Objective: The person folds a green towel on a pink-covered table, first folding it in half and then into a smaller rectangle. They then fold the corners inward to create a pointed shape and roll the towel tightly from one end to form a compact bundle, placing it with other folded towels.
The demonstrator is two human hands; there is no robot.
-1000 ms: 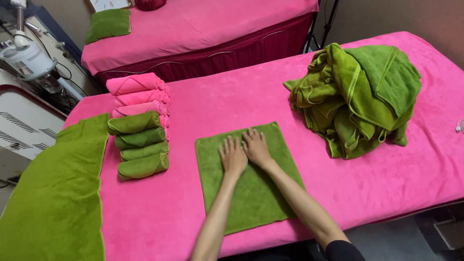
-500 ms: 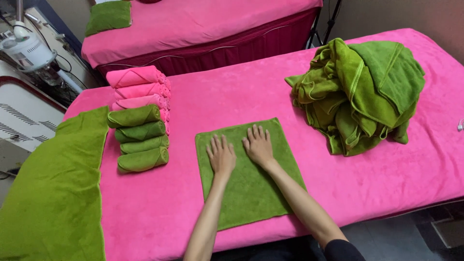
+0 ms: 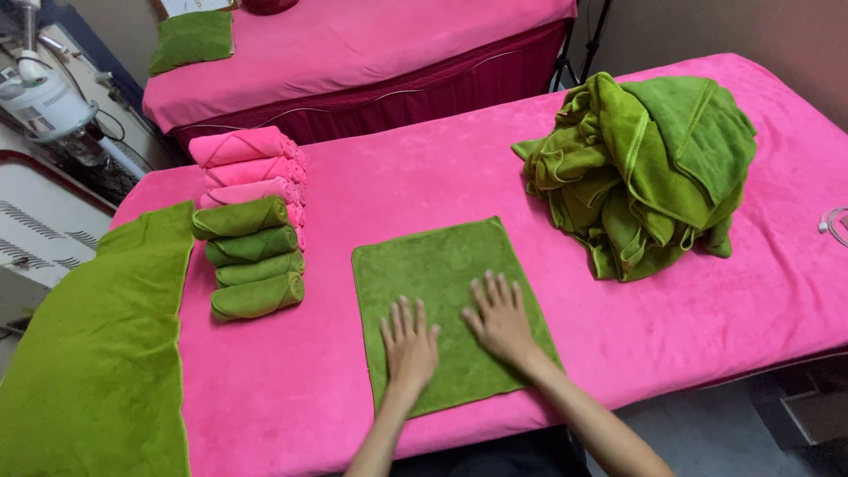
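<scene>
Pink massage bed bears flat green towel under both hands.

Flat towel: plain olive green
Bed cover: hot pink all over
Rolled towels, near row: green
Rolled towels, far row: pink
Towel heap: green
Side drape: green

Under your left hand and right hand the flat green towel is matt, short-piled terry cloth. The pink bed cover is a soft, fuzzy fleece without shine. The heaped green towels and rolled towels show the same napped cloth.
</scene>
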